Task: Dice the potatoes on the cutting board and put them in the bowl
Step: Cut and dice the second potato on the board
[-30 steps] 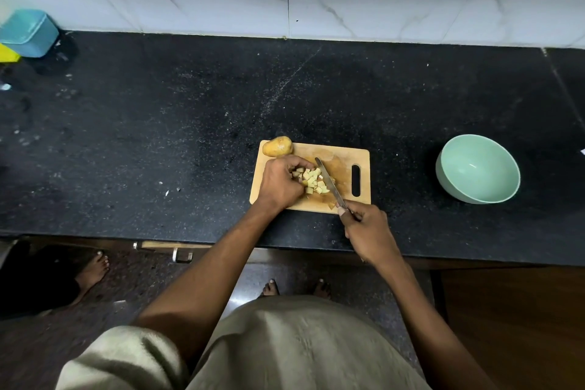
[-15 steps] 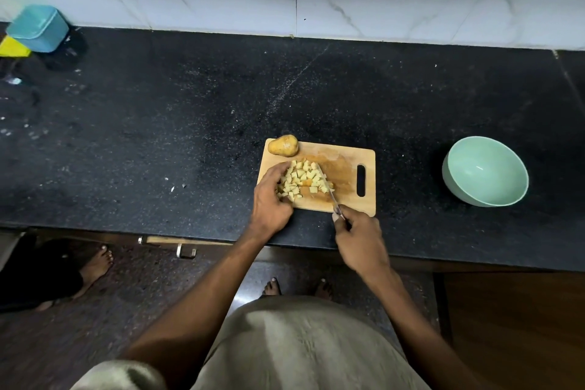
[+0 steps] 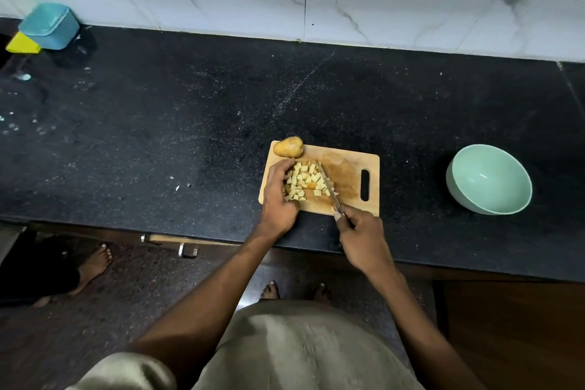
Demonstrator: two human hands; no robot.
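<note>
Black granite counter (image 3: 158,136). Cutting board (image 3: 348,165) ctr; potato dice (image 3: 304,180) loose, wet, slippery. I'd scoop. Left hand (image 3: 280,196) fingers cupping pile, right hand (image 3: 364,237) wrapped on knife (image 3: 326,182). Whole potato (image 3: 288,146) 11 o'clock, bowl (image 3: 489,179) 3 o'clock.

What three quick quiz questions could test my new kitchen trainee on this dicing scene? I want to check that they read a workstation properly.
1. True or false: the green bowl already holds potato cubes.
2. Which hand grips the knife?
A. left hand
B. right hand
3. Where does the whole potato lie?

Key:
1. False; the bowl looks empty, and the diced potato is piled on the cutting board.
2. B; the left hand cups the pile.
3. At the board's far left corner.
</note>
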